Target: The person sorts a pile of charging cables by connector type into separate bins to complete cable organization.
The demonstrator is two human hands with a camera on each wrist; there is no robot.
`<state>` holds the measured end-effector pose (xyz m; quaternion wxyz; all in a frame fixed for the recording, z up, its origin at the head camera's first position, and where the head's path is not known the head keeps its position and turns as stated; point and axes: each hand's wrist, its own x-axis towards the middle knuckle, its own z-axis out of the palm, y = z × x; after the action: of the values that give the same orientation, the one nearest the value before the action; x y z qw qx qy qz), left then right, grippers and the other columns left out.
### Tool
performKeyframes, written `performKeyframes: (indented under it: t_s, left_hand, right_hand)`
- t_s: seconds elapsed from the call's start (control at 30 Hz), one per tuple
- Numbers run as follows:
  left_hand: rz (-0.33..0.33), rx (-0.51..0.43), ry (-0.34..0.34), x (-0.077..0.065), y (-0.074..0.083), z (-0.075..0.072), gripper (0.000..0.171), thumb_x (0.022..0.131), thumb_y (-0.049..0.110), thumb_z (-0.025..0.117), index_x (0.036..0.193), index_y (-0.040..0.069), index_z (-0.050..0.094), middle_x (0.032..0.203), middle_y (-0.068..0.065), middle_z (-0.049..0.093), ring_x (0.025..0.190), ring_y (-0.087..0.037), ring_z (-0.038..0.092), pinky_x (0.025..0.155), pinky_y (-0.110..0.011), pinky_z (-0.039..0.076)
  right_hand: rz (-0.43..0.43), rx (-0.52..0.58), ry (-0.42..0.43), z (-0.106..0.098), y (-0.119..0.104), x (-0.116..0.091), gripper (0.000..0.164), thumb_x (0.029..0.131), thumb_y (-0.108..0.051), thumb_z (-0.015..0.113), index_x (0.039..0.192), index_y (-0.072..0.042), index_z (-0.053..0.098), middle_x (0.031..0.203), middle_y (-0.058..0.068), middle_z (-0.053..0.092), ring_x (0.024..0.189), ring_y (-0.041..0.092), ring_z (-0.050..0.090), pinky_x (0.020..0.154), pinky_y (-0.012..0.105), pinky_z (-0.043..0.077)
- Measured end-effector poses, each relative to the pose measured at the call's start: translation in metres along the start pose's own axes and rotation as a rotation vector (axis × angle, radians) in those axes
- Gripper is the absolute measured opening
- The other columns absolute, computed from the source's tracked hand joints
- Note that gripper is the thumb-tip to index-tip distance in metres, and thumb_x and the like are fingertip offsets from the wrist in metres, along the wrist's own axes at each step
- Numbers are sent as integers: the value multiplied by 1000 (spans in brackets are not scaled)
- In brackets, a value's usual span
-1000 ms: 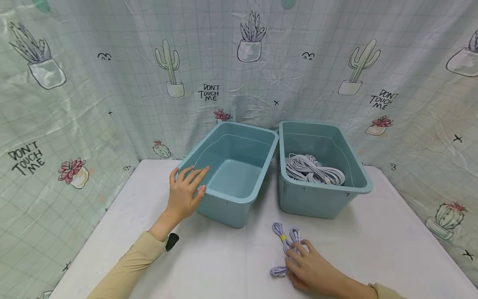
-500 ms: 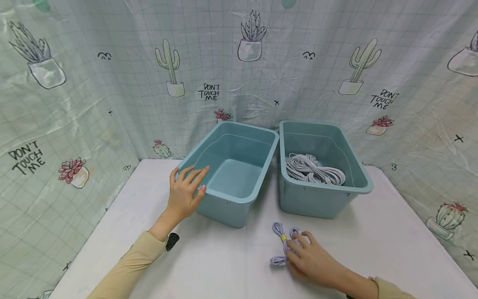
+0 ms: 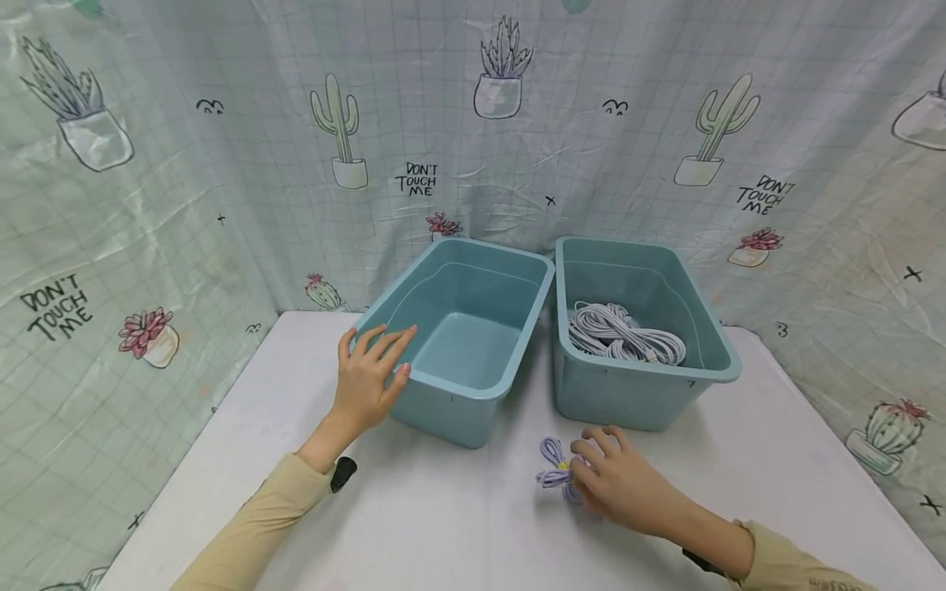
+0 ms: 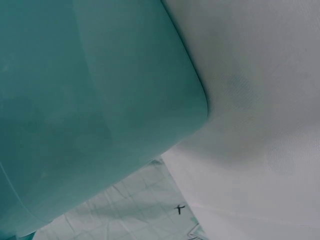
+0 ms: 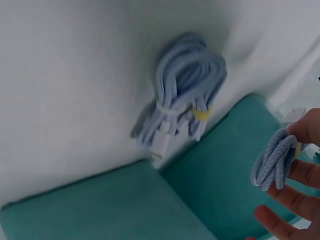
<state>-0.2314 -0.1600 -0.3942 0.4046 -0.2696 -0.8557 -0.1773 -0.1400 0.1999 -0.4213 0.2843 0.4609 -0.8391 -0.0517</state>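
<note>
My left hand (image 3: 364, 386) rests on the near-left rim of the left blue-green bin (image 3: 452, 420), fingers spread over its edge. The left wrist view shows only that bin's outer wall (image 4: 110, 90), not the fingers. My right hand (image 3: 628, 484) pinches a coiled pale-blue braided cable (image 5: 274, 162) between thumb and fingers; it has a yellow tie. In the head view the held cable overlaps coiled cables (image 3: 550, 450) on the table. The right wrist view shows two such coils (image 5: 187, 75) side by side, with a white tie and a yellow tie.
The right blue-green bin (image 3: 613, 398) stands beside the left one and holds several coiled white cables (image 3: 621, 332). Nothing lies inside the left bin. A cactus-print curtain (image 3: 429, 98) hangs behind and along both sides of the white table (image 3: 414, 525).
My right hand has moved away from me over the table, carrying the held cable toward the right bin and over the other coils. The left hand stays on the rim.
</note>
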Motion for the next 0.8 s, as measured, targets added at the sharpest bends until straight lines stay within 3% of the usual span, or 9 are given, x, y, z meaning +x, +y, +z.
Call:
performKeyframes:
  t_s: [0.3,0.6,0.8]
  left_hand:
    - [-1,-2,-7,0,0,0,61,93,51,14,127,16,51,111,-7,62,111,-34,47,97,-60,17]
    - [3,-1,-1,0,-1,1,60,93,51,14,129,18,50,111,-7,61,111,-34,47,97,-60,17]
    - [2,-3,0,0,0,-1,60,93,51,15,128,17,51,111,-7,61,111,-34,47,96,-60,17]
  right_hand:
    - [-47,-79,129,-15,23,22,34,92,-25,21,76,-12,49,91,4,55,88,26,52,73,43,43]
    - [-54,-162,129,-45,47,54,32,93,-25,24,76,-11,48,92,6,57,93,29,52,76,43,41]
    - [-64,-185,221,-61,65,78,31,92,-24,28,77,-9,50,91,8,58,91,30,54,73,44,43]
